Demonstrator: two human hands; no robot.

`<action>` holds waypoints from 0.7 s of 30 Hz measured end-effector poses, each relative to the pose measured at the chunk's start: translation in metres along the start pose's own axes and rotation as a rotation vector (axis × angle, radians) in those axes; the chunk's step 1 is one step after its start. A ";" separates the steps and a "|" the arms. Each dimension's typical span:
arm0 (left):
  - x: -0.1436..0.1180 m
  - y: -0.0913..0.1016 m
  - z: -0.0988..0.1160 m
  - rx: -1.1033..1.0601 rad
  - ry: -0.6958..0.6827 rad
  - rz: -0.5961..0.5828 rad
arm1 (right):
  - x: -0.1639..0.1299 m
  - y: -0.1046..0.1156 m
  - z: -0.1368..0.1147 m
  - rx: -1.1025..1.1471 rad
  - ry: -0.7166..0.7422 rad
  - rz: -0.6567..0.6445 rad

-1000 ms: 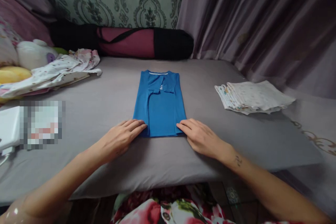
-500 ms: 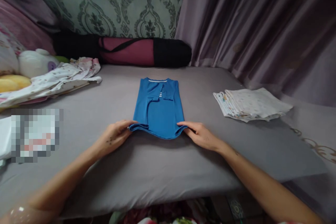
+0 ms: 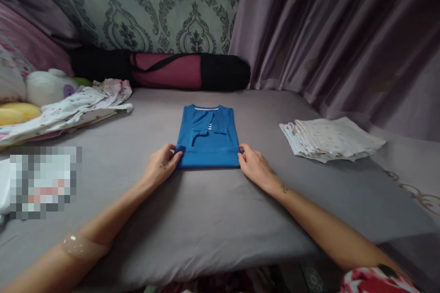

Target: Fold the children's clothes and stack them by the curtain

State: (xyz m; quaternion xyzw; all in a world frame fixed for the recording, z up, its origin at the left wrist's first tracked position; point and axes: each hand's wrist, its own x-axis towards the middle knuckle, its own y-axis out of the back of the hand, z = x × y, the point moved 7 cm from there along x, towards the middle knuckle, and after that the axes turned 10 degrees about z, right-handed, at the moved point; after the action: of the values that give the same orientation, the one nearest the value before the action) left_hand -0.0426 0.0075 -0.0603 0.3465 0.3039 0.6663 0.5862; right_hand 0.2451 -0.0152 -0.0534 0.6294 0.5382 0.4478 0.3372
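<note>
A blue shirt (image 3: pixel 209 139) lies on the grey sheet with its sides and sleeves folded in and its collar pointing away from me. Its bottom hem is turned up in a narrow band across the near end. At the left end of this band, my left hand (image 3: pixel 164 161) pinches the cloth between thumb and fingers. My right hand (image 3: pixel 255 165) grips the right end in the same way, its fingertips partly hidden at the edge. A small white-striped mark shows between the folded sleeves.
Folded white patterned cloths (image 3: pixel 337 137) are stacked at the right. A black and maroon long bag (image 3: pixel 165 71) lies along the wall. White spotted fabric (image 3: pixel 85 103) and a plush toy (image 3: pixel 48 86) are at the left, above a blurred-out item (image 3: pixel 48 183). The bed's edge (image 3: pixel 192 274) is near me.
Both hands have moved away from me with the shirt's hem, which has gone from slightly lifted and curled to folded over flat on the shirt.
</note>
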 end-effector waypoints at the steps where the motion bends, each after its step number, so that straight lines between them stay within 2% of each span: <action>1: -0.001 0.001 0.001 0.008 -0.014 0.015 | -0.002 0.001 -0.001 -0.035 0.005 -0.012; 6: -0.003 0.003 -0.003 0.168 -0.048 0.032 | -0.003 0.005 -0.001 -0.104 0.002 -0.085; 8: -0.004 0.009 -0.004 0.245 -0.090 0.069 | -0.001 0.009 -0.003 -0.135 0.016 -0.076; 10: -0.007 0.017 0.005 0.290 -0.216 0.167 | 0.000 0.015 -0.012 -0.165 0.088 -0.012; 12: -0.014 0.019 0.023 0.270 -0.430 0.217 | -0.002 0.016 -0.031 -0.154 0.253 0.048; 14: -0.024 0.008 0.044 0.213 -0.663 0.131 | -0.009 0.008 -0.055 -0.107 0.485 0.019; 16: -0.033 -0.008 0.058 0.204 -0.803 0.006 | -0.018 -0.006 -0.072 -0.068 0.667 -0.079; 18: -0.033 -0.022 0.060 0.262 -0.810 -0.059 | -0.023 -0.019 -0.079 -0.057 0.730 -0.175; 21: -0.029 -0.035 0.053 0.342 -0.743 -0.125 | -0.024 -0.029 -0.078 -0.047 0.708 -0.253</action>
State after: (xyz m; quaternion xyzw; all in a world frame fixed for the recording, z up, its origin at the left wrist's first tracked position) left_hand 0.0230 -0.0166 -0.0612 0.6368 0.1983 0.3987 0.6294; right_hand 0.1616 -0.0376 -0.0552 0.3562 0.6846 0.6045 0.1974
